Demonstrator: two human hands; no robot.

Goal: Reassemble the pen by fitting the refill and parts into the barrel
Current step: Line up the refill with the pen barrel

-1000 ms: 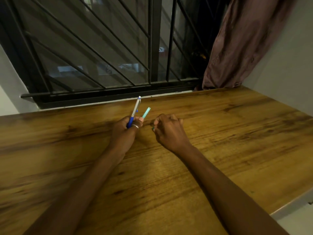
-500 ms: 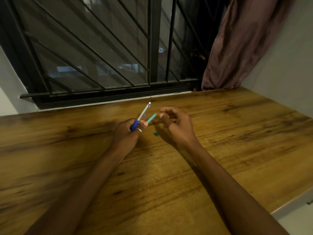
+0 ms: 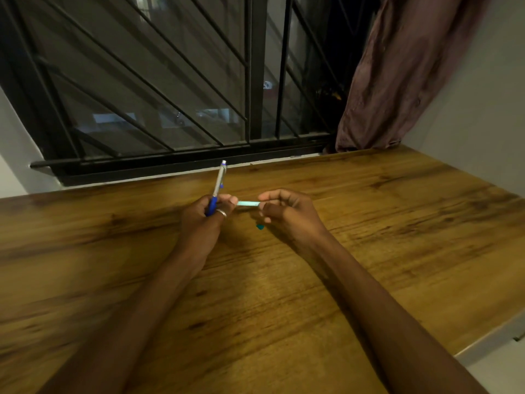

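- Above the table (image 3: 369, 251), near the window (image 3: 170, 81), both hands are working close together; the right hand (image 3: 287, 214) is now pinching the far end of the teal barrel (image 3: 247, 203), where half a second ago its fingers were only reaching toward it.
- The left hand (image 3: 204, 214) is closing around two items: the other end of the barrel, and a pen (image 3: 218, 186) standing nearly upright out of the fist.
- The barrel is now lying level between the two hands instead of slanting upward. Judgement: it is being steadied for fitting a part.
- A small teal piece (image 3: 259, 226) is lying on the table just below the right hand, untouched. Which pen part it is, I cannot tell.
- Materials: the barrel is looking like a slim, smooth plastic tube; the pen is showing a silver shaft with a blue grip and blue clip.
- The table is showing glossy wood grain, hard and flat, so small parts are likely rolling easily.
- No refill is visible.
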